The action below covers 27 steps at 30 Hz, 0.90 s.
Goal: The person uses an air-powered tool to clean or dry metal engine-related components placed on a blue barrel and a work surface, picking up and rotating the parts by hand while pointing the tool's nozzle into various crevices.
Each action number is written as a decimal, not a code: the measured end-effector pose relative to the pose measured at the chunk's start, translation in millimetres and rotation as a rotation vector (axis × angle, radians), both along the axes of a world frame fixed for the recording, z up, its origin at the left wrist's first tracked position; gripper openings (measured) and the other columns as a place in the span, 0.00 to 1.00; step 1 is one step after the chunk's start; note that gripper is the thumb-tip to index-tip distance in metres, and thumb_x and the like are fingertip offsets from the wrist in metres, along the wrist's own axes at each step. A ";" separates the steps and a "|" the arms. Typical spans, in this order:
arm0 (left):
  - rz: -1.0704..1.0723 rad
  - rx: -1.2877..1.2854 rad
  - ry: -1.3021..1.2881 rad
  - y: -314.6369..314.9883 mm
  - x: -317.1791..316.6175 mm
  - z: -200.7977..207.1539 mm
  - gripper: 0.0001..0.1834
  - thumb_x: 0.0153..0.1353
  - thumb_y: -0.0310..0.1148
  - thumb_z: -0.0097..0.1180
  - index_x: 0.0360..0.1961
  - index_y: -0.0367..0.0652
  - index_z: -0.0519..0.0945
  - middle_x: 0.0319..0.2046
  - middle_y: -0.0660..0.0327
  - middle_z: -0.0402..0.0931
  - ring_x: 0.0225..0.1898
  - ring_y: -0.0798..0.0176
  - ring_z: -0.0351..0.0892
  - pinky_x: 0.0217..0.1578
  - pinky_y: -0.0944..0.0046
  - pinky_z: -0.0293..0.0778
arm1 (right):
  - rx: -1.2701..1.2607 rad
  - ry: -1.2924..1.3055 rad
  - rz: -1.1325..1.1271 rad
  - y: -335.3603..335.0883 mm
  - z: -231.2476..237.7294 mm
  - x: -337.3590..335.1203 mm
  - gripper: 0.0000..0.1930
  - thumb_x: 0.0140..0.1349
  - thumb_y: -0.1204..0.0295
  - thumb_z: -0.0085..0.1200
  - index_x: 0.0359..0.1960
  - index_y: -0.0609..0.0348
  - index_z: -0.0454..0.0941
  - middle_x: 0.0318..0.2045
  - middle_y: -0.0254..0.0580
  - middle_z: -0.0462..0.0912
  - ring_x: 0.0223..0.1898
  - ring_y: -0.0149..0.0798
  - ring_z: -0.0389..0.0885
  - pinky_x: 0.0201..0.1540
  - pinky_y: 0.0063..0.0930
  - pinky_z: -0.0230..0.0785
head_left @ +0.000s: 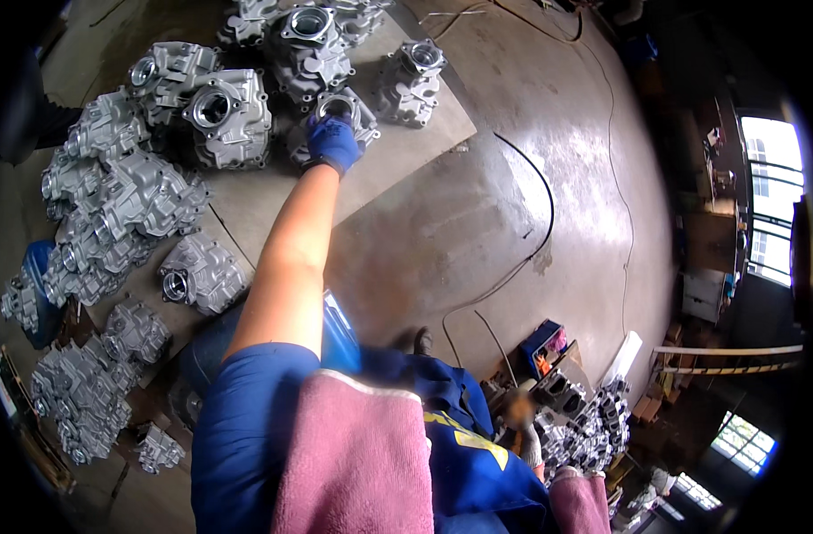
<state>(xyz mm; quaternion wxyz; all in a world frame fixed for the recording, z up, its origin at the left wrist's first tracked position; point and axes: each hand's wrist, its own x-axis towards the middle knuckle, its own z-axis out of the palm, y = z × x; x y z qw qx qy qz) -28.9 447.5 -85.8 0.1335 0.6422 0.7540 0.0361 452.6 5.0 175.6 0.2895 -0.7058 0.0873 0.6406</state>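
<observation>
Left hand (333, 142), blue-gloved, closed over round bore rim of grey cast-metal housing (353, 116) on flat board (406, 151) among similar castings; judged heavy, rigid, sharp-edged, best gripped at bore rim; right hand (529, 442) low, grip indistinct.

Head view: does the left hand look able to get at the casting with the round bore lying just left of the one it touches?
Probably yes. The gloved left hand rests on a grey metal casting, and the neighbouring casting sits right beside it on the board, with nothing between them.

Blue glove (333, 142), blue short-sleeved shirt (246, 427), pink cloth (353, 463) over the shoulder.
</observation>
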 end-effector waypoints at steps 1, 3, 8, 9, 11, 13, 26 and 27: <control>0.000 -0.101 -0.016 0.1 -0.1 18.5 0.32 0.52 0.51 0.58 0.58 0.50 0.72 0.54 0.50 0.75 0.57 0.52 0.73 0.66 0.39 0.47 | -0.015 0.055 -0.046 -9.5 -8.5 11.0 0.27 0.66 0.45 0.46 0.54 0.54 0.71 0.42 0.43 0.81 0.40 0.47 0.79 0.43 0.52 0.74; -0.014 -0.199 -0.038 -11.7 7.1 35.9 0.29 0.54 0.47 0.56 0.57 0.48 0.73 0.51 0.50 0.77 0.56 0.51 0.74 0.67 0.37 0.44 | -0.013 0.099 -0.100 -15.0 -6.5 6.1 0.27 0.67 0.45 0.45 0.54 0.53 0.71 0.42 0.42 0.81 0.41 0.46 0.79 0.43 0.52 0.75; 0.139 0.250 0.131 -63.3 17.3 -70.5 0.24 0.51 0.55 0.60 0.42 0.50 0.81 0.38 0.53 0.82 0.45 0.52 0.80 0.64 0.37 0.47 | 0.114 -0.036 0.367 40.1 -13.1 -18.6 0.29 0.70 0.46 0.39 0.60 0.56 0.69 0.48 0.42 0.80 0.46 0.41 0.79 0.51 0.38 0.72; 0.089 0.125 0.031 -67.8 19.1 -66.3 0.24 0.51 0.55 0.60 0.41 0.49 0.81 0.37 0.53 0.83 0.44 0.52 0.80 0.63 0.38 0.47 | 0.125 -0.064 0.529 53.0 -20.5 -28.6 0.29 0.71 0.46 0.38 0.61 0.56 0.69 0.49 0.43 0.80 0.47 0.40 0.79 0.51 0.37 0.71; -0.033 0.061 -0.011 -76.3 14.4 -45.6 0.22 0.50 0.54 0.61 0.35 0.48 0.82 0.31 0.54 0.83 0.38 0.50 0.81 0.57 0.45 0.59 | 0.195 -0.112 0.894 71.4 -44.8 -48.9 0.30 0.71 0.47 0.37 0.62 0.57 0.68 0.51 0.44 0.80 0.48 0.39 0.79 0.52 0.34 0.70; 0.000 -0.015 0.007 -90.1 -0.6 -36.6 0.21 0.50 0.54 0.62 0.32 0.47 0.83 0.31 0.53 0.83 0.35 0.50 0.82 0.52 0.49 0.65 | 0.184 -0.210 1.238 99.3 -54.2 -77.1 0.32 0.72 0.46 0.32 0.64 0.59 0.66 0.54 0.46 0.78 0.52 0.37 0.77 0.55 0.28 0.65; 0.571 0.291 -1.115 -251.7 -103.8 125.3 0.11 0.54 0.23 0.66 0.40 0.36 0.81 0.28 0.71 0.78 0.27 0.73 0.72 0.27 0.69 0.70 | 0.234 -0.667 1.882 168.3 -108.4 -153.5 0.25 0.65 0.47 0.44 0.43 0.56 0.80 0.38 0.55 0.83 0.43 0.54 0.82 0.47 0.46 0.72; 0.591 0.270 -1.097 -259.7 -99.1 159.8 0.12 0.55 0.20 0.64 0.41 0.36 0.82 0.29 0.68 0.79 0.28 0.75 0.72 0.27 0.72 0.68 | 0.254 -0.713 1.891 174.3 -119.7 -149.1 0.25 0.65 0.47 0.43 0.42 0.56 0.80 0.37 0.55 0.83 0.42 0.54 0.82 0.46 0.46 0.72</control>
